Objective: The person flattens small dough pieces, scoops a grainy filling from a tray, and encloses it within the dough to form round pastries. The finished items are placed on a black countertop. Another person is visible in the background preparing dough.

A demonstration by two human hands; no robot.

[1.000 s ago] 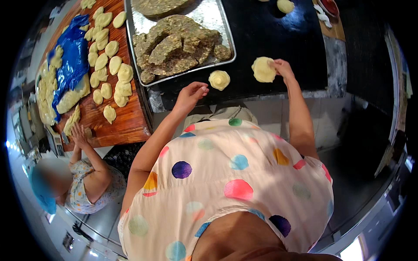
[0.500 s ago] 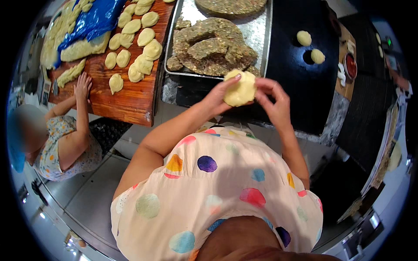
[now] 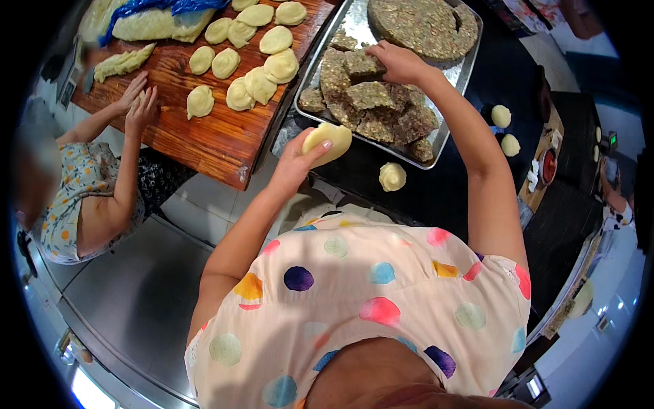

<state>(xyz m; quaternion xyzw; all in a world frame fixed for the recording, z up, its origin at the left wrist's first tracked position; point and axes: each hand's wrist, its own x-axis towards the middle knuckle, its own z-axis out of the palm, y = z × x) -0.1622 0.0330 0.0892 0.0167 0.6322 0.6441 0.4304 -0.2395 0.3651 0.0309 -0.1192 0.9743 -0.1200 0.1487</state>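
My left hand point(image 3: 297, 162) holds a flattened round of pale dough point(image 3: 328, 141) just in front of a metal tray point(image 3: 457, 88). My right hand point(image 3: 397, 63) reaches into that tray and rests on chunks of brown-green filling point(image 3: 371, 99), fingers closed around a piece. A big round cake of the same filling point(image 3: 422, 26) sits at the tray's far end. A filled, pleated dough ball point(image 3: 392, 176) lies on the dark counter point(image 3: 449, 191) near the tray's front edge.
A wooden board point(image 3: 204, 140) at the left carries several flattened dough rounds point(image 3: 262, 75) and a dough mass under blue plastic point(image 3: 150, 20). Another person's hands point(image 3: 136, 102) press on the board. Two dough balls point(image 3: 504, 129) lie right of the tray.
My right hand has let go of the dough round and moved up into the tray onto the filling. The left hand keeps the dough alone. The view has shifted right.
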